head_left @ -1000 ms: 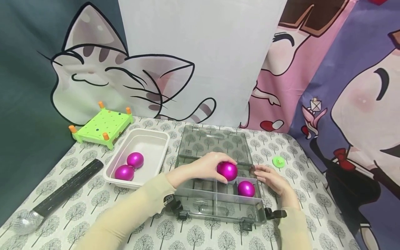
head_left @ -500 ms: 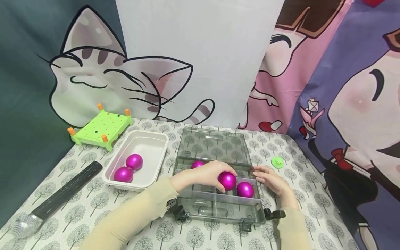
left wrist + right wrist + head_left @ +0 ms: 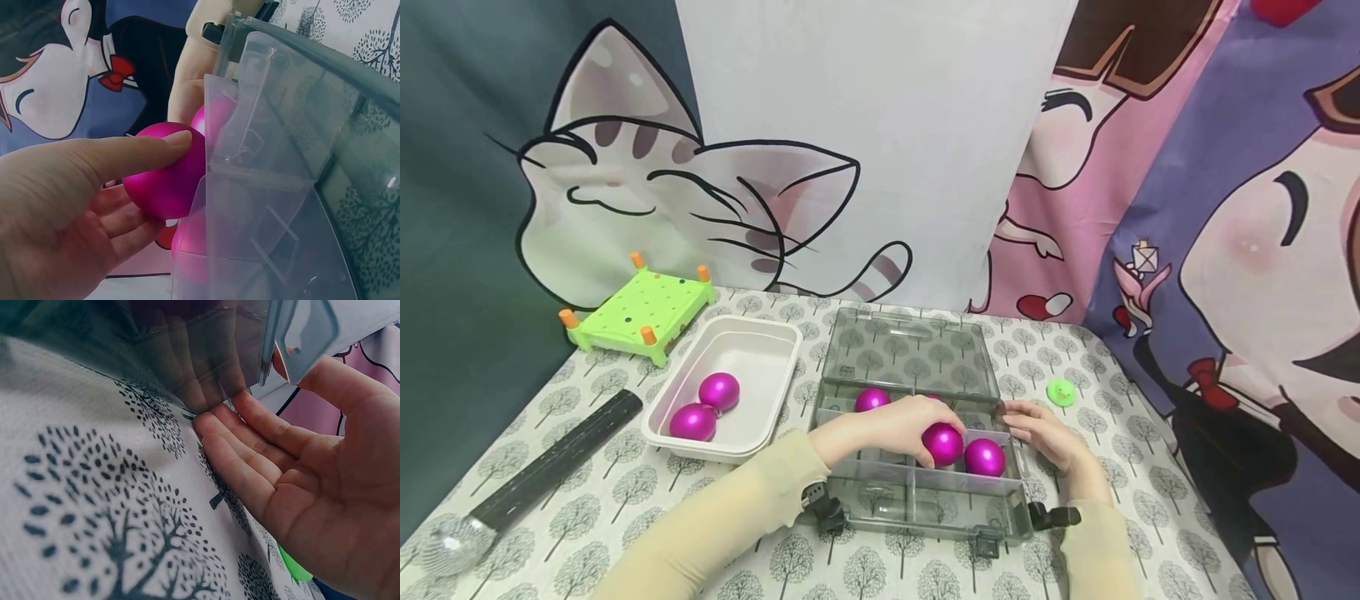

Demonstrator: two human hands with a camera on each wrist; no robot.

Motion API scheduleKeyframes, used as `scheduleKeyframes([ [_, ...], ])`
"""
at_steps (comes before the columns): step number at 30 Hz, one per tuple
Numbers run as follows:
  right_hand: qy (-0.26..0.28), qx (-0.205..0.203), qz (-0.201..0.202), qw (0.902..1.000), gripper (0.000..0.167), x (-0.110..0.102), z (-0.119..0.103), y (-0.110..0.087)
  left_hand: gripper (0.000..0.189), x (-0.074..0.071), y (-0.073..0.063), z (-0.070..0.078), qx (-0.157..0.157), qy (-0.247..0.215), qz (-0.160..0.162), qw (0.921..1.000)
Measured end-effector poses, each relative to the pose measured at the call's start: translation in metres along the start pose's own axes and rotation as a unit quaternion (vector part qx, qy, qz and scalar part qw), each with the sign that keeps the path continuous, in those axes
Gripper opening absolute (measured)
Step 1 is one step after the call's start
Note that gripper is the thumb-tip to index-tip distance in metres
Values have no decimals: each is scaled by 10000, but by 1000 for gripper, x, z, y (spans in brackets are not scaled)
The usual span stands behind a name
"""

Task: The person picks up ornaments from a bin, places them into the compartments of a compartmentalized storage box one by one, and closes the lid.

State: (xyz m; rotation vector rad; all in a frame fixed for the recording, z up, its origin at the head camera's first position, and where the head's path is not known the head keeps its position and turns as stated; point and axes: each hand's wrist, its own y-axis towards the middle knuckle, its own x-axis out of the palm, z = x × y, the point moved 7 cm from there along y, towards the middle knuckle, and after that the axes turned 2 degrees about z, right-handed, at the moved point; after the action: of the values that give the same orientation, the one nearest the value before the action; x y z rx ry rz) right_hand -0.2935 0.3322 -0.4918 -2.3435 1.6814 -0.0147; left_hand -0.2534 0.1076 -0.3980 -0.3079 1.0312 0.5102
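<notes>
While a shiny magenta round ball (image 3: 942,444) is being pinched by the thumb and fingers of the left hand (image 3: 904,423), it is being held low at the middle row of a smoky see-through plastic box (image 3: 880,497) with cloudy clear plastic dividers (image 3: 275,206). Another magenta ball (image 3: 984,457) is being seen just to its right, also in the box. The side of the box is being touched by the right hand (image 3: 1047,436), whose fingers are being held almost straight, with nothing being squeezed.

For a good job, the ball should be set down softly, the ball next to it should not be bumped, and the box should be held still.

From the left wrist, part of the ball is being shown out past the dividers; from the head, this is being covered by the hand. From the right wrist, fingertips are being shown against the low edge of the box. Only from the head is a white plastic tray (image 3: 760,354) being shown. Whether the box's floor is being touched by the ball cannot be told.
</notes>
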Motion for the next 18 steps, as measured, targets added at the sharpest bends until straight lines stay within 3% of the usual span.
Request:
scheduleKeyframes([
  [12,40,-22,10,10000,50,-1,3,2,68,3,0,1,-26,-22,-56,10000],
  [18,64,-35,-8,10000,47,-1,2,1,64,-7,-3,-2,-65,-109,-26,9999],
])
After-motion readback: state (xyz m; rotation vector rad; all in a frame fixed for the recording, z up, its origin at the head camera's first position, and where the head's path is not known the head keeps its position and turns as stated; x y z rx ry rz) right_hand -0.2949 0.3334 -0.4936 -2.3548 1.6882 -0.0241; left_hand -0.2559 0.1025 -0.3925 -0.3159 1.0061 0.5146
